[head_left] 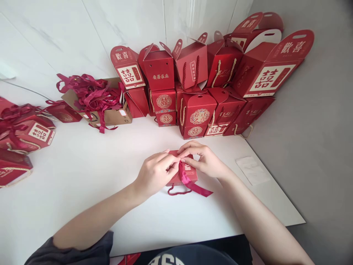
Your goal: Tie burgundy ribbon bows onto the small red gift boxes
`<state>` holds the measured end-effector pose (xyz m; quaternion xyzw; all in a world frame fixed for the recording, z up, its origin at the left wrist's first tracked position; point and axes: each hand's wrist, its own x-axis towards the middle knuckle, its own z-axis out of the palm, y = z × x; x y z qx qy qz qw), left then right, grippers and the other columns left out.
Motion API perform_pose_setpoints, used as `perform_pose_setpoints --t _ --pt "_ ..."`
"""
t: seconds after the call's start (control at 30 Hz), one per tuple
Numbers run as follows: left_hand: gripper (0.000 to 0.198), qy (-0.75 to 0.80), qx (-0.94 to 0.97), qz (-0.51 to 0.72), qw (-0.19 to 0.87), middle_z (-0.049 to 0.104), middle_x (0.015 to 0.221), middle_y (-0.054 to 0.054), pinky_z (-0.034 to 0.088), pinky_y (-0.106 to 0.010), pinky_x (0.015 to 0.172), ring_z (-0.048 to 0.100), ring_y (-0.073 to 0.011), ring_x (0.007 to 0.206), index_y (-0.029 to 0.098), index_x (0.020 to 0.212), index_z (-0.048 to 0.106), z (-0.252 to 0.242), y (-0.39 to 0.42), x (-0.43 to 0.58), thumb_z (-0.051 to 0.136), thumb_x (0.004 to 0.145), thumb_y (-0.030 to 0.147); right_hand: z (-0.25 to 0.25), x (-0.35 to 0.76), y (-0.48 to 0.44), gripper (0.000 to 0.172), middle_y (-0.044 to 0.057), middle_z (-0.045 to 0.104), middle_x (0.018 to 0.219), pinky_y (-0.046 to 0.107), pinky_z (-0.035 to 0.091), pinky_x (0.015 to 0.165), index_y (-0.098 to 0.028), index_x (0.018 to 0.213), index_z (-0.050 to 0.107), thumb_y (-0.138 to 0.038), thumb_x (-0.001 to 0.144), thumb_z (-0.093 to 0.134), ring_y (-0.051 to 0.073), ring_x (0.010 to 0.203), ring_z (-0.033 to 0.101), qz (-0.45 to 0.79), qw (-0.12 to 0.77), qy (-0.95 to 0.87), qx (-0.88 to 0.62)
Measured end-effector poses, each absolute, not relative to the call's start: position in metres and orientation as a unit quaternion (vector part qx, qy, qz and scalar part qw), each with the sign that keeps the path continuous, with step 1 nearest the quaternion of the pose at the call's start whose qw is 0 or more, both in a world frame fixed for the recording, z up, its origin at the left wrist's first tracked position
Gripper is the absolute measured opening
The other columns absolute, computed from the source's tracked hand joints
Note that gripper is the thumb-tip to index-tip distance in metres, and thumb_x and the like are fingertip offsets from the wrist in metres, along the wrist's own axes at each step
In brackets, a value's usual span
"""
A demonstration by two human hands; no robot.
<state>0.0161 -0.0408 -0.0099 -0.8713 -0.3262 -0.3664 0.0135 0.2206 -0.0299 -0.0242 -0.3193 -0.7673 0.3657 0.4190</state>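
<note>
A small red gift box (182, 178) lies flat on the white table (82, 198), with a gold double-happiness label on its top and a red rope handle (176, 192) trailing toward me. A crimson satin ribbon (190, 182) crosses the box, and its loose end runs out to the lower right. My left hand (156, 173) pinches the ribbon at the top of the box. My right hand (202, 159) comes in from the other side, its fingertips meeting the left hand's at the ribbon. Together my hands hide most of the box's far half.
Stacked red gift boxes (197, 77) with rope handles line the wall behind the table. To their left, a cardboard box (110, 117) holds tangled crimson ribbons (92, 94). More red boxes (29, 137) lie at the left. A white paper sheet (252, 170) rests near the right table edge.
</note>
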Motion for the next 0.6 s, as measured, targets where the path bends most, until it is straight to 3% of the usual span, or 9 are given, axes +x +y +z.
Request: perform_pose_setpoints --t 0.1,0.37,0.5,0.6 --pt "0.010 -0.297 -0.874 -0.383 0.044 0.056 0.056 0.006 0.058 -0.032 0.093 0.061 -0.0095 0.060 0.017 0.078 0.065 -0.0130 -0.0414 0.0153 0.062 0.082 0.008 -0.0213 0.2192 -0.0309 0.013 0.005 0.070 0.100 0.039 0.048 0.092 -0.024 0.096 0.072 -0.019 0.090 0.062 0.020 0.099 0.061 0.341 0.419 -0.782 -0.311" --pt "0.013 -0.273 -0.884 -0.370 0.081 0.060 0.061 0.005 0.059 -0.031 0.094 0.068 -0.0115 0.071 0.019 0.073 0.062 -0.0104 -0.0377 0.0154 0.062 0.082 0.009 -0.0221 0.2183 -0.0353 0.017 0.003 0.070 0.093 0.043 0.044 0.091 -0.024 0.093 0.063 -0.011 0.083 0.059 0.022 0.089 0.062 0.191 0.423 -0.821 -0.332" --pt "0.013 -0.258 -0.889 -0.365 0.098 0.066 0.068 0.004 0.059 -0.029 0.093 0.071 -0.0128 0.079 0.019 0.076 0.064 -0.0106 -0.0374 0.0150 0.062 0.083 0.009 -0.0191 0.2194 -0.0376 0.023 0.003 0.068 0.096 0.040 0.044 0.091 -0.023 0.100 0.057 -0.008 0.083 0.055 0.020 0.089 0.062 0.241 0.423 -0.808 -0.332" --pt "0.012 -0.247 -0.892 -0.364 0.102 0.065 0.065 0.004 0.059 -0.028 0.094 0.070 -0.0118 0.075 0.019 0.076 0.063 -0.0092 -0.0369 0.0153 0.062 0.083 0.008 -0.0172 0.2210 -0.0376 0.022 0.001 0.065 0.089 0.038 0.044 0.089 -0.022 0.096 0.057 -0.005 0.082 0.054 0.018 0.083 0.059 0.256 0.418 -0.810 -0.322"
